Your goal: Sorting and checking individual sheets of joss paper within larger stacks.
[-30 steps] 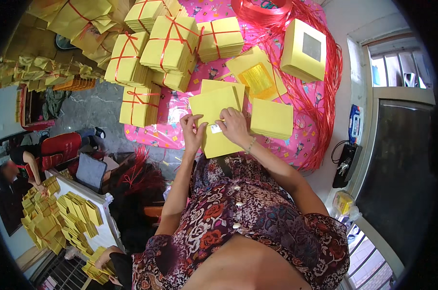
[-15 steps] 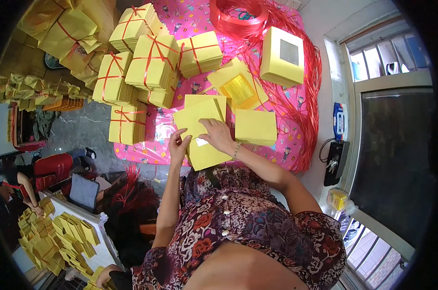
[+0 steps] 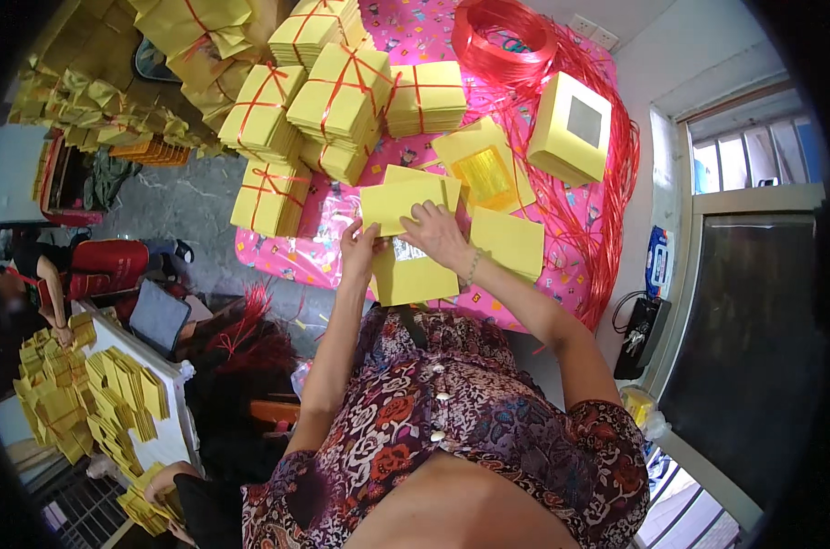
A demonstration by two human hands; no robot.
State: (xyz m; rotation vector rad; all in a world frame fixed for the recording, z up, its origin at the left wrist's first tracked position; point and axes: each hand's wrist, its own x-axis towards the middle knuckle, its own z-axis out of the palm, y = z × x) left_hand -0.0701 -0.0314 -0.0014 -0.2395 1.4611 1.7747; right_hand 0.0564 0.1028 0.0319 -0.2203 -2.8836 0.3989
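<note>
Matt paper, glossy plastic, bright foil

The yellow sheets look like plain paper, matt and smooth, and the patch on the lower one shines silvery, like foil. The stacked bundles appear to be the same dull paper, tied with ribbon of slick, glossy plastic; the ribbon roll and loose strands gleam likewise. The gold square looks like shiny foil, while the grey square is dull. The pink tablecloth seems smooth plastic, catching glare. The floor looks like polished stone, the blouse matt cloth with shiny buttons, the keys metal
</note>
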